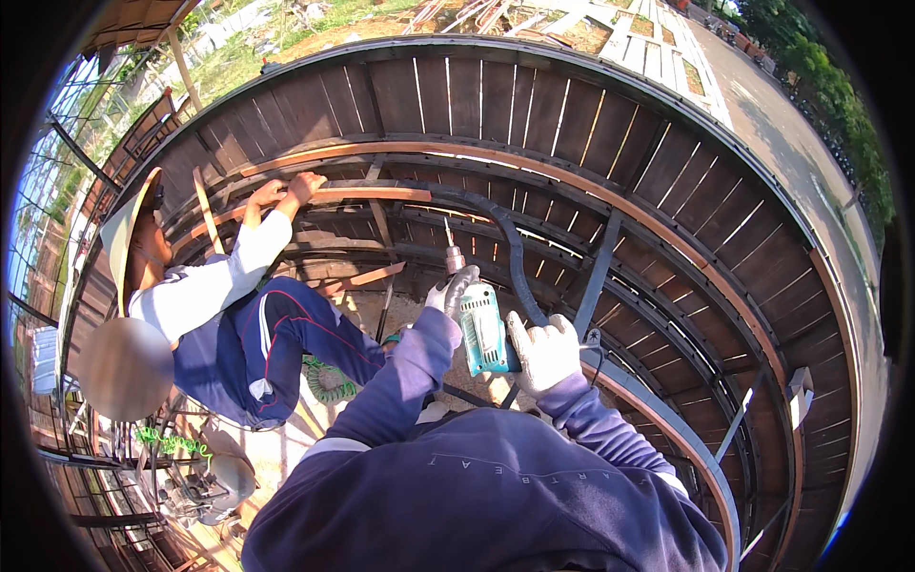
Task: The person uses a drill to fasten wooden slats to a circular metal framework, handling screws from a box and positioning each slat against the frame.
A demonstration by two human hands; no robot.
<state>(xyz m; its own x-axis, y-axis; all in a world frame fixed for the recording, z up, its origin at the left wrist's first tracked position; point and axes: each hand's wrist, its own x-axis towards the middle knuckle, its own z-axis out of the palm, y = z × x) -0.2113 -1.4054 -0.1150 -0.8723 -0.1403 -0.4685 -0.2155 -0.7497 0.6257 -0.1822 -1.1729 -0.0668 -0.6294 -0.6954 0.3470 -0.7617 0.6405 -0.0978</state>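
Observation:
A teal power drill (484, 329) is in front of my chest, its chuck and bit (451, 243) aimed away from me. My left hand (452, 294), in a grey-and-white glove, is closed round the front of the drill, just behind the chuck. Right of the drill's rear, my right hand (547, 355) wears a pale glove. Its thumb and fingers straddle a dark curved bar (515, 257) and look closed on it. The drill's handle is mostly hidden. Beyond the bit runs a reddish-brown strip (376, 194) along a curved rail.
At left a crouching co-worker (214, 296) in a cap has both hands on the strip. Dark slatted boards form a curved wall (534, 100) ahead. A slanting brace (599, 272) and curved rails stand at right. Green coiled hose (329, 379) lies on the ground.

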